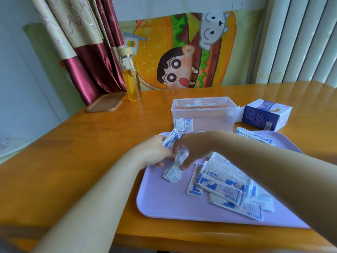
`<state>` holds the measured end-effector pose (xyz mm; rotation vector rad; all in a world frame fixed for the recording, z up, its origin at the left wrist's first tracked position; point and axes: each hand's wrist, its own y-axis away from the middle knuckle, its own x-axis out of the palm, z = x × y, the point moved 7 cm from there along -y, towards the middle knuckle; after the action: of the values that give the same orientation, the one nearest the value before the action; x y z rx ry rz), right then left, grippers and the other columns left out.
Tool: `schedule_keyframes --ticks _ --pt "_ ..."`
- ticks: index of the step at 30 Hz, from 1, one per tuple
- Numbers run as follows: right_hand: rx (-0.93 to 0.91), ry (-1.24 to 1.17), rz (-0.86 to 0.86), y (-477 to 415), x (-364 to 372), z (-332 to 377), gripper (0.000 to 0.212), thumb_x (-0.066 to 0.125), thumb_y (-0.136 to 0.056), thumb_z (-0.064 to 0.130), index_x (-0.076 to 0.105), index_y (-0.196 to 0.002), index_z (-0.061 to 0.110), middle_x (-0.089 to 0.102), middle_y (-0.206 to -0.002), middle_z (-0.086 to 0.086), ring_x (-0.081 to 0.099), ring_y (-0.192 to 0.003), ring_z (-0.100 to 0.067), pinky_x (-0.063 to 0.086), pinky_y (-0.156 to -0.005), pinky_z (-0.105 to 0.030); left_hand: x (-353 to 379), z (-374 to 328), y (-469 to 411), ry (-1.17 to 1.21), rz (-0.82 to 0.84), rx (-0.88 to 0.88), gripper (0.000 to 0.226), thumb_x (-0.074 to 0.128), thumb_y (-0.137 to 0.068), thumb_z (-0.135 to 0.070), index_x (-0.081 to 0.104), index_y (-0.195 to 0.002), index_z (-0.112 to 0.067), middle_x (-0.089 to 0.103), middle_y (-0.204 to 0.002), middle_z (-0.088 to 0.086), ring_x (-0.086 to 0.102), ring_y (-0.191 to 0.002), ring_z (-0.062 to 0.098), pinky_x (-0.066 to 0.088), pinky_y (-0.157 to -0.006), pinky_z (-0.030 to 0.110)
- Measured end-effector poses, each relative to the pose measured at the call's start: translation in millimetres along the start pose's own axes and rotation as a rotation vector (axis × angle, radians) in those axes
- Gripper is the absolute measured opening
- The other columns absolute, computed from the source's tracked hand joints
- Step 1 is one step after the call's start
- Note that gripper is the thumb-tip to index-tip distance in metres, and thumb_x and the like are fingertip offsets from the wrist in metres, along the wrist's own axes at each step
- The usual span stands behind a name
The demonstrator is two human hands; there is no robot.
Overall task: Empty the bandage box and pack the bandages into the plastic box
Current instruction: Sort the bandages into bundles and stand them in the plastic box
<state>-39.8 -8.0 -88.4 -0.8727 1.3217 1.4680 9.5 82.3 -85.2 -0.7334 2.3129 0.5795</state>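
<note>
The fingers of the left hand [155,150] grasped a bundle of small bandages [170,138], and those of the right hand [193,148] pinched a second small bundle [179,161] over the lilac tray [164,198], beside a loose pile of larger bandages [224,183]. Beyond the tray, the clear plastic box [204,114] stood open on the worktop [91,143] holding a few bandages [184,125], with the bandage box [266,115] lying on its side just to its right.

Left hand [155,152] and right hand [195,147] gripping bandages [173,174], lilac tray [164,199]
</note>
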Motion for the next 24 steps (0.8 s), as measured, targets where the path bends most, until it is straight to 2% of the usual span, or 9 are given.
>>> schedule_keyframes --ticks 3,5,8,11,13,17,19,21,24 --pt "0.018 0.026 0.014 1.4 -3.1 1.0 0.057 0.071 -0.076 0.047 0.051 -0.126 0.027 0.046 -0.115 0.005 0.050 -0.110 -0.017 0.039 -0.091 -0.029 1.4 0.5 -1.0 -0.043 0.029 0.019 0.024 0.064 -0.083 -0.025 0.061 -0.107 -0.024 0.063 -0.089 0.004 0.054 -0.068 0.015 0.049 -0.063 0.028" --pt "0.025 0.026 0.017 -0.7 -3.1 0.6 0.057 0.072 -0.075 0.048 0.054 -0.124 0.025 0.050 -0.117 0.005 0.051 -0.110 -0.017 0.040 -0.094 -0.029 2.3 -1.0 0.2 -0.070 0.043 0.050 0.017 0.064 -0.084 -0.022 0.061 -0.101 -0.022 0.061 -0.086 0.004 0.055 -0.072 0.014 0.050 -0.057 0.023" --pt "0.011 -0.002 0.033 -4.1 -2.7 0.9 0.053 0.073 -0.074 0.047 0.058 -0.119 0.024 0.058 -0.115 0.008 0.053 -0.108 -0.014 0.041 -0.098 -0.032 4.4 -1.4 4.0 -0.146 0.072 0.057 0.014 0.070 -0.081 -0.021 0.058 -0.088 -0.021 0.066 -0.093 0.010 0.058 -0.076 0.017 0.053 -0.060 0.026" --pt "-0.004 -0.029 0.054 -3.7 -1.9 2.0 0.034 0.074 -0.074 0.045 0.059 -0.102 0.032 0.058 -0.093 0.016 0.055 -0.092 -0.012 0.042 -0.086 -0.027 8.7 2.7 6.7 -0.222 0.121 0.026 0.021 0.074 -0.079 -0.026 0.063 -0.094 -0.016 0.067 -0.090 0.009 0.058 -0.068 0.017 0.050 -0.061 0.027" --pt "0.011 -0.028 0.046 -1.2 -2.7 1.1 0.028 0.073 -0.075 0.046 0.058 -0.094 0.031 0.056 -0.086 0.015 0.053 -0.085 -0.012 0.040 -0.079 -0.024 11.7 5.4 7.0 -0.251 0.138 0.011 0.026 0.074 -0.079 -0.028 0.065 -0.099 -0.015 0.068 -0.091 0.011 0.056 -0.069 0.018 0.049 -0.063 0.029" --pt "0.013 -0.035 -0.004 5.8 -4.6 2.2 0.034 0.070 -0.079 0.045 0.061 -0.100 0.020 0.057 -0.090 0.008 0.051 -0.079 -0.012 0.039 -0.064 -0.017 8.5 7.5 4.3 -0.255 0.088 0.011 0.023 0.070 -0.082 -0.026 0.066 -0.098 -0.012 0.068 -0.091 0.011 0.055 -0.068 0.019 0.046 -0.060 0.029" --pt "0.004 -0.074 -0.051 6.9 -3.6 1.9 0.037 0.067 -0.082 0.043 0.062 -0.107 0.016 0.062 -0.096 -0.003 0.055 -0.080 -0.017 0.048 -0.067 -0.019 3.5 8.9 2.3 -0.260 0.047 0.028 0.013 0.067 -0.084 -0.024 0.063 -0.090 -0.013 0.066 -0.085 0.010 0.056 -0.066 0.020 0.046 -0.057 0.029" --pt "0.010 -0.035 -0.127 10.1 -3.8 3.9 0.036 0.059 -0.088 0.041 0.059 -0.106 0.010 0.060 -0.093 -0.009 0.052 -0.073 -0.018 0.044 -0.064 -0.016 -1.8 10.2 2.2 -0.265 0.004 0.044 0.009 0.061 -0.085 -0.019 0.056 -0.081 -0.013 0.061 -0.077 0.009 0.056 -0.061 0.021 0.046 -0.056 0.030" --pt "0.040 0.040 -0.285 15.0 -9.5 6.0 0.027 0.051 -0.093 0.038 0.053 -0.106 0.014 0.059 -0.096 -0.007 0.049 -0.078 -0.021 0.037 -0.064 -0.029 -9.5 8.4 2.3 -0.263 -0.090 0.064 0.012 0.058 -0.088 -0.018 0.056 -0.085 -0.006 0.057 -0.076 0.010 0.055 -0.064 0.024 0.051 -0.064 0.040"
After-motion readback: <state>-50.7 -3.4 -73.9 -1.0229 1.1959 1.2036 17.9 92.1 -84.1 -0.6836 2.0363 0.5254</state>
